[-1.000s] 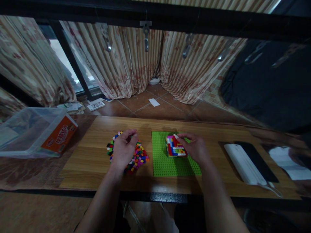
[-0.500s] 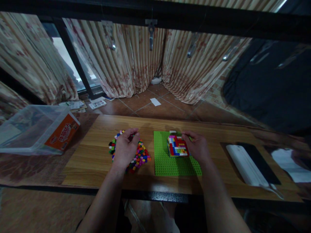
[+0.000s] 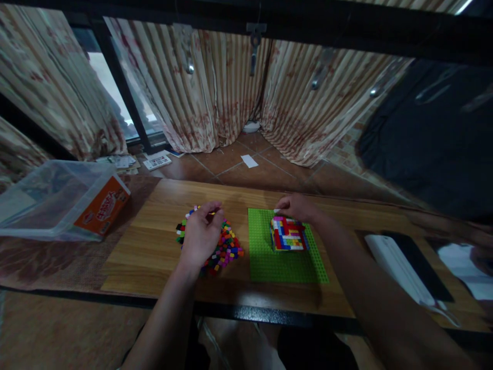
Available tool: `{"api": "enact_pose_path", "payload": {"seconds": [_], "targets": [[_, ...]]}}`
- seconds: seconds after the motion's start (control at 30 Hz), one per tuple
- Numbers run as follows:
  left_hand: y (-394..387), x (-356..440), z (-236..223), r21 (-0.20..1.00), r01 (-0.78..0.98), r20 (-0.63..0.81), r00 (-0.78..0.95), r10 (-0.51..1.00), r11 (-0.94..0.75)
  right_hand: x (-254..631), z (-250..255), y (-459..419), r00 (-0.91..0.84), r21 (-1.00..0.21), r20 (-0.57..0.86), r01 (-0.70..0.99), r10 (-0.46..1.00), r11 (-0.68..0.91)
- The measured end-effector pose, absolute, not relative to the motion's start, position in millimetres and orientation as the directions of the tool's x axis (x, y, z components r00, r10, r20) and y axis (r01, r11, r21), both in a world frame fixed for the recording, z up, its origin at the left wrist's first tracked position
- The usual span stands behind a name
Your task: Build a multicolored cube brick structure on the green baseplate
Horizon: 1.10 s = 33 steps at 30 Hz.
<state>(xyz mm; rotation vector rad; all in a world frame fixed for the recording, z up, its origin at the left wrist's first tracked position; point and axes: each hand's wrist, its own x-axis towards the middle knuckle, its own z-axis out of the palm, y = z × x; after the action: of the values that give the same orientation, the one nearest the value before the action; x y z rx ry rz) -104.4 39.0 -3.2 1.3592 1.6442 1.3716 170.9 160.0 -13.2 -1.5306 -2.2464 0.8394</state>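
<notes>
Head view looks down on a wooden table (image 3: 131, 262), where the loose parts and the built part are kept to separate sides. On the left lies a heap of small coloured bricks (image 3: 231, 246), spread loosely rather than stacked, which likely makes single pieces easier to pick out. Left hand (image 3: 204, 234) hovers over it, wrist toward the near edge, fingers curled and thumb close to the index finger; whether a brick sits between them I cannot tell. To the right of the heap, a green baseplate (image 3: 265, 267) lies flat and carries a multicoloured brick block (image 3: 285, 234) toward its far side — the studs below presumably keep the block from sliding. Right hand (image 3: 296, 208) reaches across to the far edge of the baseplate, beyond the block, its fingertips drawn together at a small white piece (image 3: 276, 211); they seem to touch it, though a firm pinch cannot be confirmed. That forearm comes in from the near right, so the block's near face stays unobstructed. A clear plastic box (image 3: 102, 213) stands off to the far left, while a long white object (image 3: 396, 267) rests well to the right — both apart from the bricks, probably leaving the hands room.
</notes>
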Motion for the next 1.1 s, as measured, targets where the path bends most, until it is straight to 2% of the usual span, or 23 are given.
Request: {"api": "enact_pose_path", "payload": {"seconds": [0.1,0.23,0.3,0.37,0.47,0.67,0.83,1.1], "targets": [[39.6,-104.6,-3.6,0.940,0.336,0.172,-0.296,0.940,-0.066,172.3,-13.8,159.1,-0.399,-0.601,-0.056,0.746,0.915,0.288],[40.8,-102.8,-5.6,0.928,0.367,0.178,-0.276,0.945,-0.067,185.8,-3.5,143.7,-0.314,-0.593,0.070,0.750,0.947,0.293],[40.8,-101.4,-5.2,0.922,0.382,0.180,-0.266,0.947,-0.067,195.7,2.2,125.6,-0.242,-0.624,0.133,0.733,0.961,0.271],[40.4,-99.4,-3.8,0.917,0.392,0.183,-0.257,0.949,-0.071,204.0,4.7,101.0,-0.109,-0.726,0.196,0.651,0.974,0.219],[39.1,-95.7,-1.9,0.908,0.412,0.183,-0.234,0.955,-0.073,209.4,1.1,61.9,0.031,-0.848,0.152,0.518,0.988,0.115],[37.2,-92.2,-1.7,0.879,0.472,0.180,-0.202,0.963,-0.065,204.0,-13.0,23.3,0.156,-0.888,0.156,0.455,0.975,0.069],[37.2,-92.7,-2.5,0.864,0.498,0.190,-0.188,0.964,-0.073,198.8,-13.4,19.1,0.169,-0.866,0.206,0.490,0.964,0.099],[36.4,-89.4,2.1,0.858,0.508,0.185,-0.180,0.966,-0.070,189.3,-10.9,17.6,0.061,-0.784,0.281,0.590,0.958,0.193]]}}
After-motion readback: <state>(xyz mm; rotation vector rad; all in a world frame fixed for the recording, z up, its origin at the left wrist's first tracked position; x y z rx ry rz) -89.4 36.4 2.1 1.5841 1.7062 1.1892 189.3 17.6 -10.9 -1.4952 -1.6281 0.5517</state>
